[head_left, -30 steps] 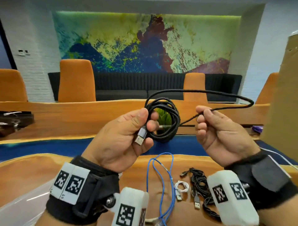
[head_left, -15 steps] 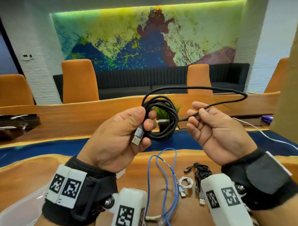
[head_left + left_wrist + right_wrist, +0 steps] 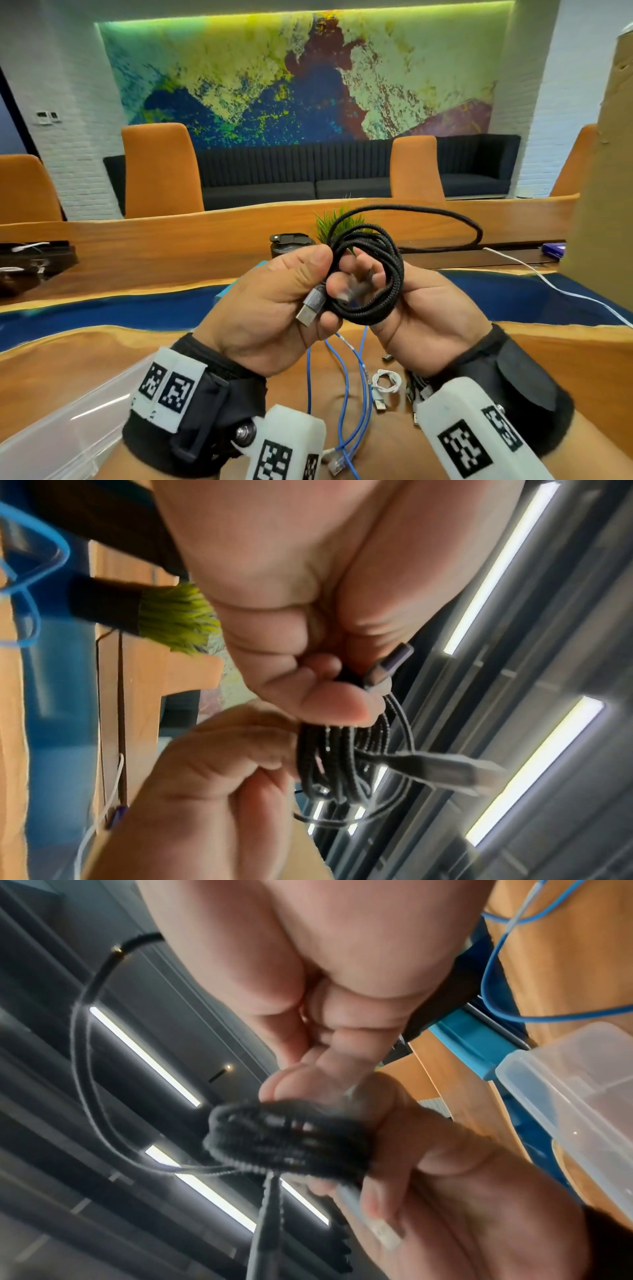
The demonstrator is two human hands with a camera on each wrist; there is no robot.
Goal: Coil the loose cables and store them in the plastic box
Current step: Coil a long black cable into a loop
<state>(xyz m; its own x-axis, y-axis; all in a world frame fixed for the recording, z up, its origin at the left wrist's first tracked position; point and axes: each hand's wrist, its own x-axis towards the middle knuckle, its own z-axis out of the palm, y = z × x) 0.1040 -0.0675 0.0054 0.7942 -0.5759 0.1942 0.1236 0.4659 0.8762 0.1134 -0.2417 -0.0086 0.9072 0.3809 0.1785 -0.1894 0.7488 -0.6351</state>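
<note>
Two hands are held together at the centre of the frame, both closed on one black braided cable (image 3: pixel 373 274); its round coil of rough woven turns is pinched by the left hand (image 3: pixel 270 308), beside the flat metal USB plug (image 3: pixel 310 306); the right hand (image 3: pixel 421 318) is curled round the other side of the coil; one loose loop is stretched to the right. A smooth transparent plastic box (image 3: pixel 61 435) is seen at the lower left; thin blue cable (image 3: pixel 346 383) lies on the glossy wooden table (image 3: pixel 51 359) below.

Black braided cable (image 3: pixel 373 274), blue cable (image 3: pixel 344 394)
</note>
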